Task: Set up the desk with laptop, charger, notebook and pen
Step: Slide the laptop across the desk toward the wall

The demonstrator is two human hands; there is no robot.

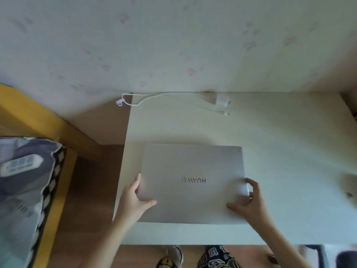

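Note:
A closed silver laptop (193, 171) lies flat on the white desk (280, 142), its logo upside down to me. My left hand (135, 200) grips its near left corner, thumb on the lid. My right hand (249, 202) grips the near right corner. A white charger block (221, 100) rests at the desk's far edge by the wall. Its cable (139, 99) trails left and hangs over the desk's back left corner, and a loose plug end (225, 113) lies just in front of the block. No notebook or pen is in view.
A wall with pale pink patterned paper rises behind the desk. To the left stands a yellow wooden bed frame (38, 120) with patterned bedding (23, 190). Wooden floor shows between bed and desk. A blurred object (348, 182) sits at the desk's right edge.

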